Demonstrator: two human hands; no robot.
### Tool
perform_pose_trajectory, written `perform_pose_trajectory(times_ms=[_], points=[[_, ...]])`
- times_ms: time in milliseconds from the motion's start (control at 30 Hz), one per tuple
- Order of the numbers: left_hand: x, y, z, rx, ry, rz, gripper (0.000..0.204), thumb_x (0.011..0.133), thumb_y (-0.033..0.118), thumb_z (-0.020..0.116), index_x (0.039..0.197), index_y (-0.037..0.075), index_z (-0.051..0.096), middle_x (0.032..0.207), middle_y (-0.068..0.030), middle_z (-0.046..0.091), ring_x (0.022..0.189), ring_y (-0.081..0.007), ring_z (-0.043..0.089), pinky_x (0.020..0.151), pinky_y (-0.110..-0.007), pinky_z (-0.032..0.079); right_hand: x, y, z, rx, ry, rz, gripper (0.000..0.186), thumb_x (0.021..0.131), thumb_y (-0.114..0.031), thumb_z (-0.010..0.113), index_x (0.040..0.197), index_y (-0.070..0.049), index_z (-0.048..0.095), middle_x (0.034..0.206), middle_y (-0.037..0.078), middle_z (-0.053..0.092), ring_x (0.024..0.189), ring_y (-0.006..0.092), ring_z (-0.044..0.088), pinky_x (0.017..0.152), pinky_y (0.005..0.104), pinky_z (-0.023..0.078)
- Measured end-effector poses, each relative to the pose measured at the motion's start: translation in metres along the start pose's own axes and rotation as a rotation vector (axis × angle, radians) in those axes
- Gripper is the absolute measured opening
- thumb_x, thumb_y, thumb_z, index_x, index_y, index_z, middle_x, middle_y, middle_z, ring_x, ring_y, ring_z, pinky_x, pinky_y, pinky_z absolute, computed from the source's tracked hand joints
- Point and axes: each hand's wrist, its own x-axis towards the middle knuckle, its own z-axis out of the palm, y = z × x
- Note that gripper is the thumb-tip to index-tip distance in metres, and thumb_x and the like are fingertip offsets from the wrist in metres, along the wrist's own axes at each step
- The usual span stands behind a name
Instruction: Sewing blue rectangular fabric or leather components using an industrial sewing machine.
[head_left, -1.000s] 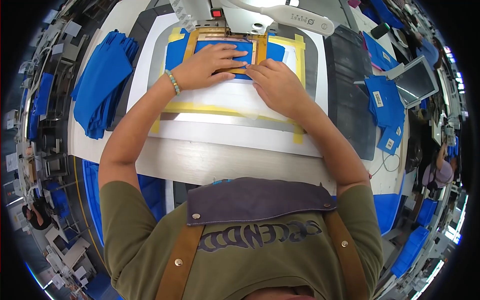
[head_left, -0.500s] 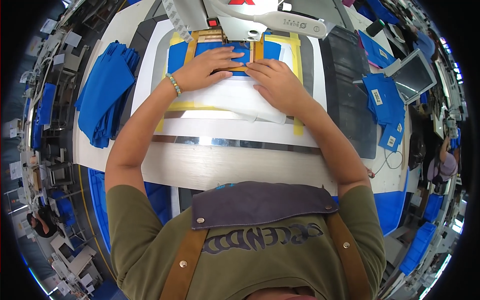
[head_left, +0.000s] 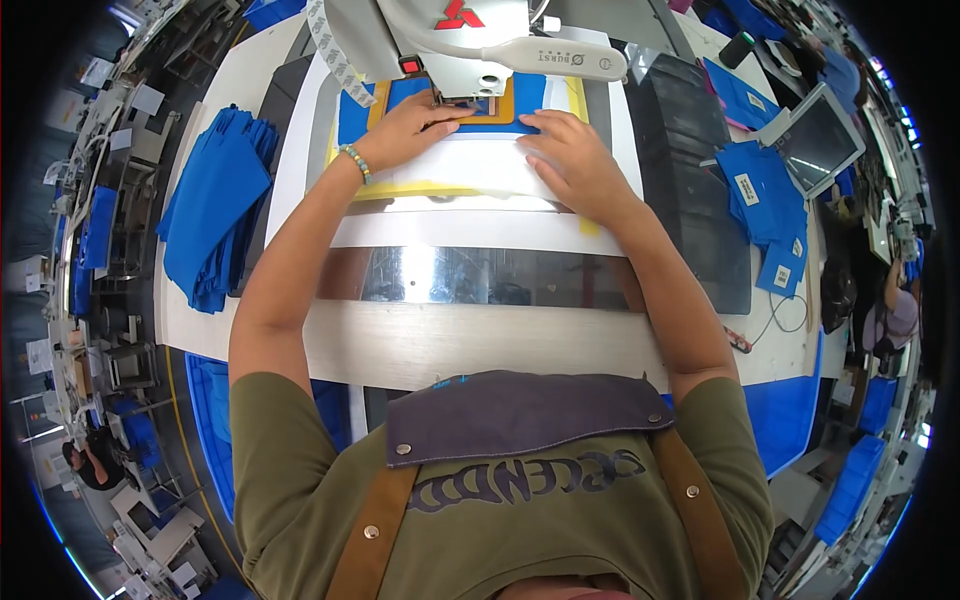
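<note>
Under the white sewing machine head [head_left: 455, 62] lies a blue cloth piece [head_left: 530, 92], with an orange-tan frame [head_left: 507, 103] on it. My left hand [head_left: 405, 132] rests palm down at the frame's left part, fingers stretched toward the machine's needle area, which is partly hidden. My right hand [head_left: 575, 160] lies with fingers apart near the cloth's right front edge, beside the frame. Beneath both hands is a white sheet [head_left: 450, 165] edged with yellow tape [head_left: 420, 190]. Neither hand grips anything.
A pile of blue cloth pieces [head_left: 215, 210] lies at the left. On the right are labelled blue pieces [head_left: 760, 200], a tilted screen [head_left: 822, 140] and a thin cable [head_left: 790, 318]. A shiny metal plate [head_left: 480, 277] crosses the table's front. Blue bins [head_left: 785, 420] stand below.
The white sheet, cloth and frame have slid away from me, baring more of the metal plate. My right hand has come off the frame to the right; my left hand stays on it.
</note>
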Motion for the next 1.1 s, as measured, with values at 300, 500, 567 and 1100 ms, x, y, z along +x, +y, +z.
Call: perform_pose_trajectory(times_ms=[300, 500, 567, 1100], points=[[-0.027, -0.057, -0.025, -0.063, 0.316, -0.228, 0.03, 0.103, 0.022, 0.066, 0.124, 0.002, 0.075, 0.126, -0.0198, 0.071, 0.114, -0.034, 0.068, 0.1, -0.042, 0.052, 0.025, -0.047, -0.035, 0.208, -0.055, 0.045, 0.031, 0.095, -0.012, 0.07, 0.125, -0.005, 0.072, 0.129, 0.011, 0.073, 0.122, 0.03, 0.067, 0.1, 0.0425, 0.052], [-0.066, -0.129, -0.039, 0.427, 0.381, -0.379, 0.046, 0.102, 0.034, 0.067, 0.14, 0.008, 0.067, 0.149, -0.0154, 0.061, 0.139, -0.0363, 0.054, 0.117, -0.045, 0.043, 0.002, -0.155, -0.117, 0.795, 0.318, -0.658, 0.051, 0.104, -0.018, 0.061, 0.153, -0.011, 0.049, 0.105, 0.009, 0.08, 0.076, 0.021, 0.071, 0.07, 0.0339, 0.061], [-0.07, -0.149, -0.036, 0.425, 0.378, -0.322, 0.05, 0.102, 0.038, 0.067, 0.143, 0.01, 0.065, 0.153, -0.0139, 0.058, 0.143, -0.0367, 0.05, 0.119, -0.047, 0.04, -0.001, -0.171, -0.125, 0.874, 0.371, -0.705, 0.059, 0.108, -0.021, 0.058, 0.162, -0.011, 0.038, 0.102, 0.008, 0.08, 0.073, 0.018, 0.07, 0.07, 0.0317, 0.062], [-0.062, -0.143, -0.037, 0.478, 0.277, -0.506, 0.071, 0.101, 0.055, 0.066, 0.154, 0.009, 0.054, 0.148, -0.0152, 0.062, 0.146, -0.0345, 0.049, 0.12, -0.044, 0.041, 0.003, -0.103, -0.084, 0.366, -0.137, -0.057, 0.028, 0.093, -0.013, 0.071, 0.12, -0.005, 0.075, 0.11, 0.014, 0.074, 0.101, 0.0325, 0.07, 0.086, 0.0414, 0.057]])
